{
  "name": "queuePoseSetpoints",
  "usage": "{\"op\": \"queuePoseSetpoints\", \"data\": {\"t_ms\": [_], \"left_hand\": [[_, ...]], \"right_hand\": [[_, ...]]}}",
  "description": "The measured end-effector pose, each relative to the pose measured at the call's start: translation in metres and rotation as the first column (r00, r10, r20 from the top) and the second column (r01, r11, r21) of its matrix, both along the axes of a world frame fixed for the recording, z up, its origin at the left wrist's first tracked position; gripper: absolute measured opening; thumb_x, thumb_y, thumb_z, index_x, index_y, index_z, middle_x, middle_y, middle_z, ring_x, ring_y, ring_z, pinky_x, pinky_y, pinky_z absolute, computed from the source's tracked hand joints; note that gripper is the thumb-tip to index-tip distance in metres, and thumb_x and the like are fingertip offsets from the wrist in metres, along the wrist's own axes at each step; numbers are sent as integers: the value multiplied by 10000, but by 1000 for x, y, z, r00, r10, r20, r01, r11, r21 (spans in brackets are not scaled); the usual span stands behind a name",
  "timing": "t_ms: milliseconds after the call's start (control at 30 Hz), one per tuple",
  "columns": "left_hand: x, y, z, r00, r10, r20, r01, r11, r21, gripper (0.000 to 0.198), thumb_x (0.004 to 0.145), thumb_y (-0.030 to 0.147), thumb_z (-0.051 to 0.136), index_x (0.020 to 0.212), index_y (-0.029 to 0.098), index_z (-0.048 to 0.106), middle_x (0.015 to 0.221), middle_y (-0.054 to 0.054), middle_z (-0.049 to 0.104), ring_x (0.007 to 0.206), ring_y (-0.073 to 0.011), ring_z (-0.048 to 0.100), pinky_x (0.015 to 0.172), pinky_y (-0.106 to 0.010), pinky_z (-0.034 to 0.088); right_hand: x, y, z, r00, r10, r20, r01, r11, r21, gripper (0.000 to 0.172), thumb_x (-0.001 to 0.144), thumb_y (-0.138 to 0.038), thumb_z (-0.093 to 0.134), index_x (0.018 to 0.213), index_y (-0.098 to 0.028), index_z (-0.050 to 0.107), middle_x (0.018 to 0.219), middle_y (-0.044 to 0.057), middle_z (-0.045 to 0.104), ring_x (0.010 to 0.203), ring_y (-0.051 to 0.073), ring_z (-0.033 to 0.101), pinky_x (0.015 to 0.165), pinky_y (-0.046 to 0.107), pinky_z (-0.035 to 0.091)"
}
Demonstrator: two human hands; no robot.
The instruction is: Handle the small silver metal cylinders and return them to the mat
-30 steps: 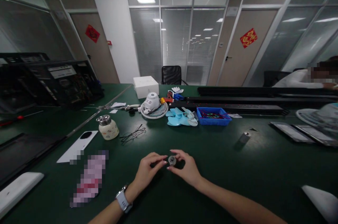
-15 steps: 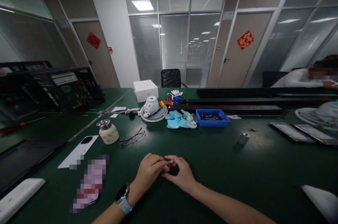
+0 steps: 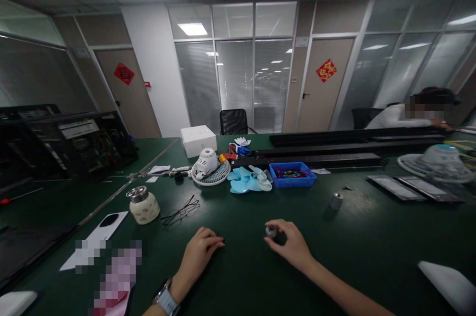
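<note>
The right hand curves its thumb and fingers into a rounded pinch, parted only by the width of a small silver-grey metal cylinder gripped near the fingertips; its round end faces up toward the camera, and whether its base touches the dark green counter cannot be told; the left hand, well apart to the left, has its fingers bunched together and pointing toward the cylinder, but whether they pinch something tiny cannot be told; a watch with a pale grey strap circles the left wrist.

A second silver metal cylinder stands upright farther off to the right; beyond the hands sit a light-blue plastic fan blade and, just beside it, a blue plastic tray holding coloured wires; thin dark-framed glasses lie near a cream-coloured jar with a metal lid, which bears small printed motifs.

As for writing, a red diamond-shaped sign with gold characters hangs on the right-hand door, and another red diamond-shaped sign with one dark character on the left-hand door; the pale rectangular label on the black metal computer case is too blurred to read.
</note>
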State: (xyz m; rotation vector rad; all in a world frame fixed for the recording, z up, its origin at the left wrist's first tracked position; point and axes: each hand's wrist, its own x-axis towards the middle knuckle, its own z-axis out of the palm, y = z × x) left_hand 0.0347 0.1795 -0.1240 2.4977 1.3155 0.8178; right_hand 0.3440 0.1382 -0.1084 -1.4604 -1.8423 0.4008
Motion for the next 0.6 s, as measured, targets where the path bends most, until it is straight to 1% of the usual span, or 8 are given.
{"op": "queuePoseSetpoints", "data": {"t_ms": [100, 233, 300, 400, 433, 500, 567, 600], "left_hand": [[1, 0, -1, 999, -2, 33, 3, 999, -47, 241, 867, 416, 559, 934, 284, 750, 861, -49, 661, 843, -200, 580, 723, -306, 485], [0, 1, 0, 998, 2, 67, 6, 994, -106, 246, 853, 429, 572, 957, 290, 747, 881, -51, 655, 860, -208, 578, 743, -321, 480], [-1, 1, 0, 995, 12, 101, 3, 989, -145, 263, 840, 443, 581, 986, 292, 739, 888, -48, 659, 866, -212, 583, 754, -324, 477], [-3, 3, -2, 971, 88, 225, -34, 972, -234, 346, 868, 442, 520, 1129, 276, 674, 910, -43, 673, 849, -203, 605, 754, -314, 477], [-4, 4, -3, 950, 138, 281, -60, 962, -268, 376, 885, 433, 480, 1178, 262, 641, 907, -41, 677, 835, -198, 614, 752, -309, 477], [-6, 6, -5, 891, 245, 382, -119, 939, -324, 409, 904, 410, 407, 1209, 225, 606, 868, -33, 682, 798, -189, 627, 736, -298, 477], [-7, 8, -8, 840, 307, 447, -151, 924, -350, 397, 897, 385, 372, 1133, 197, 630, 800, -21, 673, 759, -186, 627, 709, -286, 472], [-7, 8, -9, 825, 319, 466, -157, 922, -353, 380, 889, 370, 363, 1066, 190, 647, 762, -16, 663, 733, -184, 622, 688, -280, 467]], "right_hand": [[87, 1, -6, 962, -270, 33, 270, 963, 4, 389, 738, -478, 600, 1071, -280, 621, 997, 33, 683, 850, 232, 634, 771, 385, 493], [189, -12, -13, 820, -569, 64, 570, 821, -11, 492, 700, -546, 562, 1095, -254, 592, 942, 70, 694, 863, 286, 657, 724, 401, 515], [210, -21, -9, 729, -670, 142, 667, 741, 73, 562, 697, -562, 546, 1153, -235, 568, 975, 108, 684, 923, 329, 639, 775, 454, 498], [190, -27, 3, 556, -808, 196, 725, 587, 360, 647, 745, -566, 517, 1256, -169, 512, 1118, 196, 618, 1094, 386, 542, 935, 539, 386], [171, -26, 6, 565, -801, 196, 689, 589, 423, 633, 769, -557, 507, 1258, -155, 512, 1148, 205, 598, 1124, 383, 517, 967, 543, 352], [121, -17, 10, 744, -629, 223, 517, 755, 403, 530, 812, -520, 503, 1205, -168, 559, 1127, 165, 610, 1101, 329, 532, 972, 502, 356], [62, -2, 10, 936, -268, 228, 220, 951, 216, 414, 837, -496, 516, 1127, -218, 615, 1023, 90, 647, 997, 245, 577, 903, 409, 416], [32, 7, 9, 978, -92, 189, 76, 993, 91, 396, 846, -496, 518, 1117, -229, 625, 964, 65, 654, 928, 210, 590, 843, 359, 441]]}}
